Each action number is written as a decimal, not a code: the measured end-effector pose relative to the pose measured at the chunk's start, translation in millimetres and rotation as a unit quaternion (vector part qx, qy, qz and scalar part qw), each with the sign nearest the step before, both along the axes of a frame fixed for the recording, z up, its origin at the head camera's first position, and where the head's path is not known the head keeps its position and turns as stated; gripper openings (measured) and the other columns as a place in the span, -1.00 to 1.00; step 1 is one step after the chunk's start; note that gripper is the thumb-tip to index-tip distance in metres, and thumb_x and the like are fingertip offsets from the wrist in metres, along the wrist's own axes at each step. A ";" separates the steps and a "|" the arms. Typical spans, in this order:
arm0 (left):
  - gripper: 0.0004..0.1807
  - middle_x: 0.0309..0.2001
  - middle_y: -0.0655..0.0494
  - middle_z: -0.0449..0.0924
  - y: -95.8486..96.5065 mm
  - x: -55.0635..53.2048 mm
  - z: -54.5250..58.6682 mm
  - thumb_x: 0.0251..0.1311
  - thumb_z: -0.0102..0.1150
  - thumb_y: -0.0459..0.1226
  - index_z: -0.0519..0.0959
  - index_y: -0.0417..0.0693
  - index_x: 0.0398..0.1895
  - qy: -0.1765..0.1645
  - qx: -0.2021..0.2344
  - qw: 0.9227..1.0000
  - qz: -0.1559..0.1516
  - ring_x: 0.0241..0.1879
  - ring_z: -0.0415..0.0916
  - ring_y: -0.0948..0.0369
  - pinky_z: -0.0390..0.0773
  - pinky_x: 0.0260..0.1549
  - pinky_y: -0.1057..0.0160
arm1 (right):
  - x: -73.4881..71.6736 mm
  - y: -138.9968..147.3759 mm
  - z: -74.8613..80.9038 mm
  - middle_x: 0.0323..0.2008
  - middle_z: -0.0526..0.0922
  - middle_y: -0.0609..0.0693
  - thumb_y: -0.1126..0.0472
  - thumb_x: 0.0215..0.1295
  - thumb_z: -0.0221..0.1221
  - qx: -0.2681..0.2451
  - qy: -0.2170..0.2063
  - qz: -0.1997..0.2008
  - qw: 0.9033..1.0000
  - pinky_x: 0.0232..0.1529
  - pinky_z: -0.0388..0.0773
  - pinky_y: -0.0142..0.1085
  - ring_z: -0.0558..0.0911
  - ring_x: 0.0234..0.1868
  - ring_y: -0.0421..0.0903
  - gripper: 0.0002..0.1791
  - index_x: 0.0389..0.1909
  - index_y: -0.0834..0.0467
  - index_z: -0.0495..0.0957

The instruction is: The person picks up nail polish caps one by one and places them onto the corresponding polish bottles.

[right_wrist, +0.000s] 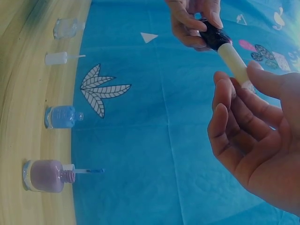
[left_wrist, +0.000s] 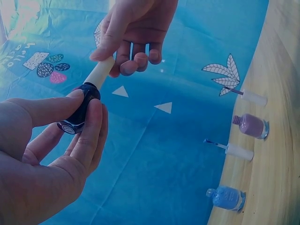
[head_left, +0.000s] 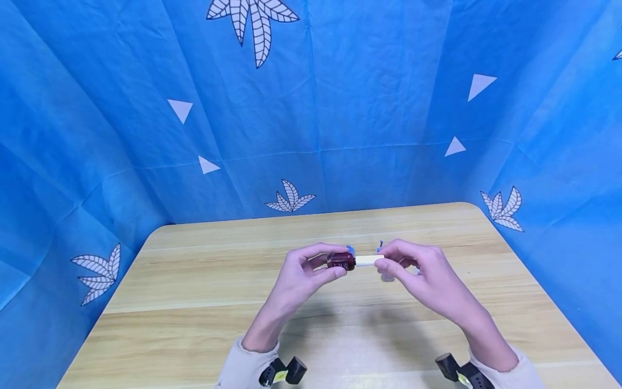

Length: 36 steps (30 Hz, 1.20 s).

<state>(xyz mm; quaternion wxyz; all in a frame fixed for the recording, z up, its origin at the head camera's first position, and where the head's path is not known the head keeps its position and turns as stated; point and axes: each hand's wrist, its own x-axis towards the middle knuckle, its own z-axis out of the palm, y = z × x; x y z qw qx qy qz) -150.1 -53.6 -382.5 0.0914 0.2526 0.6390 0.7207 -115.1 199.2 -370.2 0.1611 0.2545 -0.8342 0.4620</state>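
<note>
My left hand grips a dark red nail polish bottle that is held sideways above the table. Thumb and fingers of my right hand pinch its long cream cap. In the left wrist view the cap lies in line with the bottle and meets its neck. From the right wrist the cap shows between thumb and fingertips, the other fingers loosely bent. Any brush inside is hidden.
On the wooden table stand uncapped blue and mauve nail polish bottles. White brush caps stand among them, brushes up. A clear bottle and another white brush cap stand farther along. Blue curtain surrounds the table's back and sides.
</note>
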 end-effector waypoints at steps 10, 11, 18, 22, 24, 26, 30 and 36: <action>-0.63 0.04 -0.15 0.69 -0.1 0.6 2.3 0.18 0.37 -0.55 0.67 -0.32 0.08 0.005 0.002 1.000 0.001 0.03 0.66 0.01 0.68 0.05 0.06 | 0.3 0.1 1.7 -0.45 0.68 -0.30 0.28 0.44 0.27 0.014 -0.005 -0.008 1.000 -0.43 0.61 -0.35 0.68 -0.44 -0.22 -0.86 -0.21 -0.07 0.68; -0.63 0.04 -0.15 0.69 -0.1 0.1 2.2 0.18 0.37 -0.55 0.67 -0.32 0.09 0.004 0.000 1.000 0.001 0.03 0.66 0.01 0.68 0.05 0.06 | 0.3 0.3 2.0 -0.43 0.69 -0.29 0.29 0.42 0.29 0.010 -0.003 -0.005 1.000 -0.42 0.63 -0.35 0.69 -0.44 -0.23 -0.86 -0.18 -0.05 0.68; -0.62 0.05 -0.13 0.69 -0.7 -0.3 2.1 0.19 0.38 -0.53 0.66 -0.31 0.10 -0.004 -0.002 1.000 0.000 0.07 0.66 -0.01 0.69 0.05 0.07 | -1.3 0.1 1.2 -0.29 0.72 -0.17 0.44 0.17 0.44 -0.016 0.043 0.030 0.999 -0.28 0.71 -0.39 0.71 -0.37 -0.20 -0.58 0.01 0.03 0.64; -0.63 0.05 -0.14 0.69 -0.9 -0.2 2.2 0.19 0.38 -0.54 0.67 -0.31 0.09 -0.004 -0.005 1.000 0.003 0.05 0.66 0.00 0.68 0.05 0.07 | -1.7 -0.3 0.8 -0.26 0.72 -0.10 0.51 0.12 0.44 -0.026 0.053 0.040 0.997 -0.28 0.72 -0.39 0.73 -0.38 -0.14 -0.53 0.00 0.05 0.64; -0.63 0.05 -0.13 0.69 -0.8 -0.1 2.4 0.19 0.38 -0.54 0.67 -0.29 0.09 -0.005 -0.006 1.000 0.005 0.05 0.66 0.00 0.69 0.05 0.07 | -1.6 -0.3 1.1 -0.27 0.72 -0.09 0.52 0.11 0.44 -0.025 0.058 0.038 0.997 -0.29 0.71 -0.40 0.72 -0.39 -0.14 -0.53 -0.02 0.04 0.65; -0.63 0.05 -0.13 0.69 -0.8 0.0 2.6 0.18 0.38 -0.54 0.68 -0.29 0.09 -0.007 -0.006 1.000 0.005 0.04 0.66 0.01 0.69 0.05 0.07 | -1.4 -0.3 1.5 -0.27 0.72 -0.09 0.52 0.11 0.44 -0.022 0.063 0.034 0.997 -0.29 0.71 -0.40 0.72 -0.40 -0.15 -0.54 -0.04 0.03 0.66; -0.62 0.05 -0.13 0.69 -0.7 0.2 2.8 0.19 0.38 -0.53 0.67 -0.30 0.10 -0.007 -0.005 1.000 0.002 0.05 0.66 0.00 0.69 0.05 0.07 | -1.0 -0.7 1.6 -0.28 0.72 -0.04 0.50 0.13 0.43 -0.017 0.067 0.030 0.997 -0.29 0.70 -0.42 0.70 -0.41 -0.20 -0.58 -0.06 0.02 0.66; -0.62 0.08 -0.13 0.67 -1.0 0.3 2.8 0.19 0.38 -0.54 0.67 -0.29 0.10 -0.013 -0.009 1.000 0.006 0.07 0.65 0.00 0.68 0.05 0.07 | -0.6 -2.0 1.5 -0.31 0.74 -0.11 0.50 0.17 0.41 -0.016 0.064 0.023 0.998 -0.31 0.69 -0.42 0.71 -0.43 -0.20 -0.60 -0.05 0.04 0.66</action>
